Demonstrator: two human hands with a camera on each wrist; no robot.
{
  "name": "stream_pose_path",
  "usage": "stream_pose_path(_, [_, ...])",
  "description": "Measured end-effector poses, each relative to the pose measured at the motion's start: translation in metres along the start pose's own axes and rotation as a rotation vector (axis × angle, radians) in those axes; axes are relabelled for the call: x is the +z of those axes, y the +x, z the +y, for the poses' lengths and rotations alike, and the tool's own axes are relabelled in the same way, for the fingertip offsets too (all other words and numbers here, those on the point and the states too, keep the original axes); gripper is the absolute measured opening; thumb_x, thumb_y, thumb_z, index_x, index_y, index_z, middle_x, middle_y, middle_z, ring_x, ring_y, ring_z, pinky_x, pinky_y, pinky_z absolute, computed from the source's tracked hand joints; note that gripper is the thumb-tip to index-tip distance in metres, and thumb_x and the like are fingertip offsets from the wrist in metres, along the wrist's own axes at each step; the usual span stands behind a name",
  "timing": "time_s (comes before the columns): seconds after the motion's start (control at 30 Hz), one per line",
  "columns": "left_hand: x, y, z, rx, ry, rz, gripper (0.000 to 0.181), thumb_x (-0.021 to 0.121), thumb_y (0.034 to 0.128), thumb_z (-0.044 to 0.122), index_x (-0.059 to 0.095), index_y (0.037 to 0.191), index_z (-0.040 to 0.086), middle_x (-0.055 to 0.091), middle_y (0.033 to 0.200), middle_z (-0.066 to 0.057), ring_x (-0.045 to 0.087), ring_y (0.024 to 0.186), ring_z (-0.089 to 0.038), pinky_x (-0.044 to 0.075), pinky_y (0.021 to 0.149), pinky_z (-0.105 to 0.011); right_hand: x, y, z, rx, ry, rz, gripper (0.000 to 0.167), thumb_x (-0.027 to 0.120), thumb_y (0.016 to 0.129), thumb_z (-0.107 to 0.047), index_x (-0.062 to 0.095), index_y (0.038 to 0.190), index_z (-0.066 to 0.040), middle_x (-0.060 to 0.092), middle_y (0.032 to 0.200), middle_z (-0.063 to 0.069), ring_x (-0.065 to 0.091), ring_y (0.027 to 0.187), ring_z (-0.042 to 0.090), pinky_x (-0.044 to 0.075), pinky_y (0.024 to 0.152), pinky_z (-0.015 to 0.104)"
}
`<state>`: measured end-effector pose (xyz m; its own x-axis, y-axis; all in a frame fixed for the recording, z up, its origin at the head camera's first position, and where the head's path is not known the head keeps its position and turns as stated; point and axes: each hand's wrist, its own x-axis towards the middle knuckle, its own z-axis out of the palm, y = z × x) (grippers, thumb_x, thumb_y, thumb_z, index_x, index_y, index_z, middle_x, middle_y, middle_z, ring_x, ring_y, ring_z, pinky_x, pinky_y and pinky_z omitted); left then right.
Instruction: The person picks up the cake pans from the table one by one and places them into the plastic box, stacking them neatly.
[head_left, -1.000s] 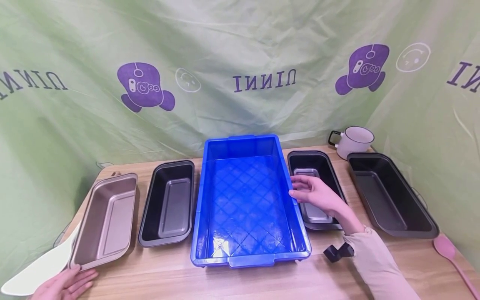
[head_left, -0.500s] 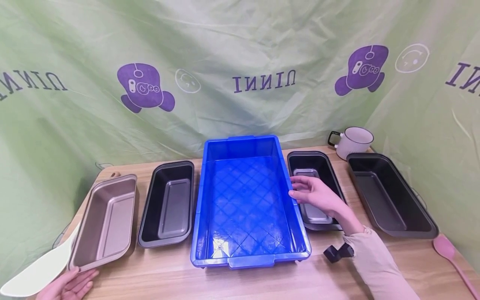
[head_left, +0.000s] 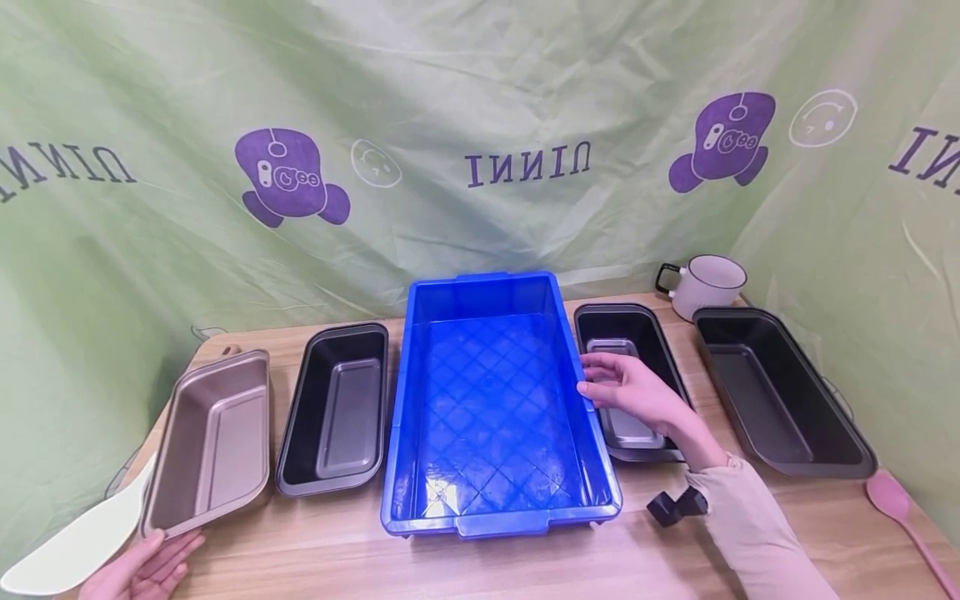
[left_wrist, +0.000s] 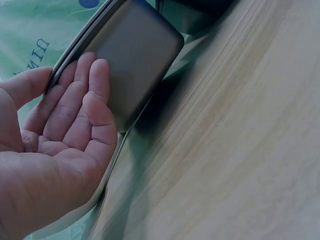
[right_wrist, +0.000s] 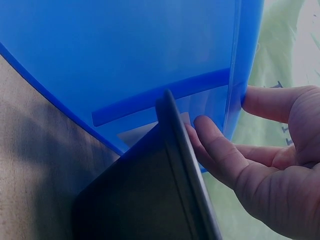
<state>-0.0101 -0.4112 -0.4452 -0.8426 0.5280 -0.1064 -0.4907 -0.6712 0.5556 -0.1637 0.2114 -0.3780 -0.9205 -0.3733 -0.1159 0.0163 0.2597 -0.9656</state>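
At the near-left corner of a beige loaf pan [head_left: 232,442], my left hand [head_left: 138,567] pinches the rim. The left wrist view shows the left hand's [left_wrist: 65,130] thumb at the rim and its fingers against the outer wall of the pan [left_wrist: 140,55]. My right hand [head_left: 637,396] grips the right rim of the large blue bin [head_left: 502,522], reaching over a dark loaf pan [head_left: 645,452]. In the right wrist view, the right hand [right_wrist: 265,150] has its thumb on the edge of the bin [right_wrist: 125,45] and its fingers under it.
Another dark pan [head_left: 352,417] stands left of the bin, and one more [head_left: 780,408] at the far right. A white mug [head_left: 708,283] is behind it. A pink spoon [head_left: 890,493] lies at the right edge, a white spatula-like tool [head_left: 75,546] at the left.
The beige pan's near end and my left hand have shifted slightly right, and the pan's angle has altered a little. My right hand and the blue bin have stayed in place.
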Motion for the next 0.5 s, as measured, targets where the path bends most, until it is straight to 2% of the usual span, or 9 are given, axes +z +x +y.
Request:
stream_pose_path(0.17, [0.004, 0.001, 0.002, 0.0, 0.006, -0.021, 0.05, 0.022, 0.1067, 0.022, 0.066, 0.118, 0.002, 0.063, 0.122, -0.012, 0.059, 0.116, -0.02, 0.048, 0.098, -0.028, 0.0, 0.0, -0.001, -0.006, -0.008, -0.002, 0.057, 0.062, 0.092, -0.007, 0.036, 0.137, 0.016, 0.049, 0.13, 0.036, 0.062, 0.105, 0.032, 0.057, 0.083, 0.036])
stream_pose_path(0.4, [0.011, 0.001, 0.01, -0.032, 0.076, -0.047, 0.056, 0.015, 0.1067, 0.023, 0.065, 0.122, 0.004, 0.063, 0.125, -0.008, 0.057, 0.118, -0.017, 0.045, 0.1, -0.024, 0.001, 0.001, 0.001, -0.014, -0.009, -0.005, 0.056, 0.062, 0.092, -0.007, 0.036, 0.136, 0.017, 0.049, 0.129, 0.036, 0.063, 0.105, 0.031, 0.057, 0.083, 0.036])
stream_pose_path(0.43, [0.013, 0.001, 0.01, -0.024, 0.076, -0.045, 0.056, 0.014, 0.1067, 0.023, 0.065, 0.122, 0.004, 0.063, 0.125, -0.009, 0.057, 0.118, -0.018, 0.045, 0.1, -0.024, 0.001, 0.001, 0.001, -0.012, -0.009, -0.003, 0.056, 0.062, 0.092, -0.007, 0.036, 0.136, 0.016, 0.049, 0.129, 0.036, 0.063, 0.105, 0.031, 0.057, 0.082, 0.036])
stream_pose_path(0.5, [0.018, 0.004, 0.008, 0.045, 0.089, -0.044, 0.056, 0.014, 0.1065, 0.02, 0.064, 0.123, 0.001, 0.062, 0.124, -0.012, 0.057, 0.118, -0.02, 0.045, 0.1, -0.026, 0.0, 0.001, 0.001, -0.008, -0.007, 0.001, 0.056, 0.062, 0.091, -0.007, 0.037, 0.136, 0.016, 0.049, 0.129, 0.036, 0.063, 0.105, 0.031, 0.057, 0.082, 0.036])
